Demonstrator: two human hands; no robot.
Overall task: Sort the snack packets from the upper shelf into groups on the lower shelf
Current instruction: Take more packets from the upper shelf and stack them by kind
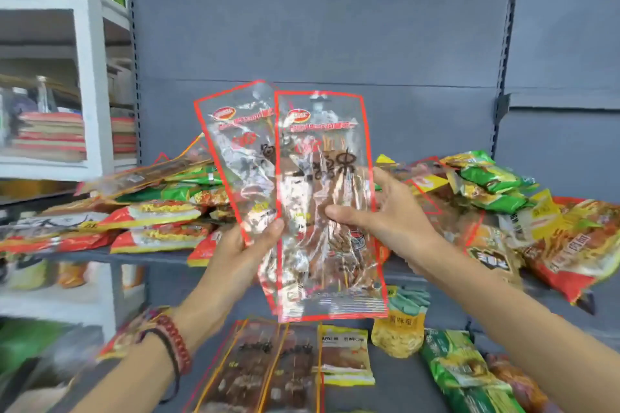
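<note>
Two long clear packets with red borders are held up in front of the shelf. My left hand [250, 245] pinches the left clear packet [236, 151] near its middle. My right hand [385, 214] grips the right clear packet [327, 157], thumb on its front and fingers behind. The right packet overlaps the left one. Behind them the upper shelf [144, 256] carries a heap of mixed snack packets: red and yellow ones [157, 213] on the left, green ones [493, 181] on the right. The lower shelf [399, 392] holds dark skewer packets [255, 369], a yellow packet [344, 354] and green packets [456, 365].
A white shelving unit [90, 77] with green cans and stacked goods stands at the left. A grey back panel [318, 20] rises behind the upper shelf. A small yellow pouch [399, 332] stands at the back of the lower shelf. Red packets [570, 245] overhang the upper shelf's right edge.
</note>
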